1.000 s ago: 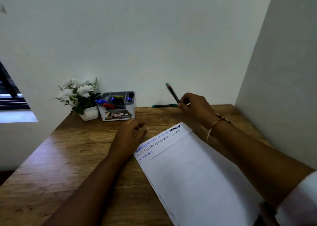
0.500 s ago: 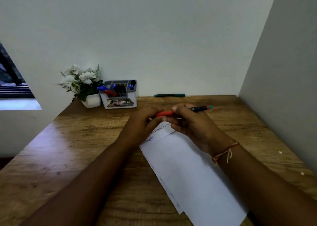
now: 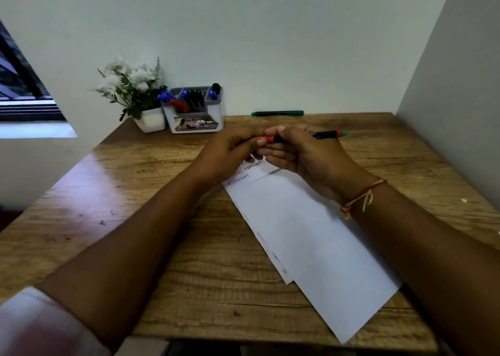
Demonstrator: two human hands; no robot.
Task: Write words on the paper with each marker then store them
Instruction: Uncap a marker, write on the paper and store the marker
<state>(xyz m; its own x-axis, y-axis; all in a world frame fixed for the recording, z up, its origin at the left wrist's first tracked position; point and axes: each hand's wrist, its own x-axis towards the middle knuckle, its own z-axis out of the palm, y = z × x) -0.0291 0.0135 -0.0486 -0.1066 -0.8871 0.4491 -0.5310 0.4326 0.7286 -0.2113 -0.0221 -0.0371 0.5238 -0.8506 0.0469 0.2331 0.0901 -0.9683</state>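
Judged light, stiff and smooth, the marker (image 3: 324, 134) is held just above the paper's (image 3: 311, 234) top edge, its barrel gripped by the right hand (image 3: 305, 155) and its red cap (image 3: 269, 139) pinched by the left hand (image 3: 232, 150).

single head-worn wide-angle view, looking forward and down across the desk (image 3: 189, 288), close in, walls (image 3: 270, 44) ahead

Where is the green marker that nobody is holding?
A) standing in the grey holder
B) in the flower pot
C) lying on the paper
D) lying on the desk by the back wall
D: the green marker lies flat on the wooden desk at the back wall, right of the grey holder, while the left hand and right hand both grip a red-capped marker.
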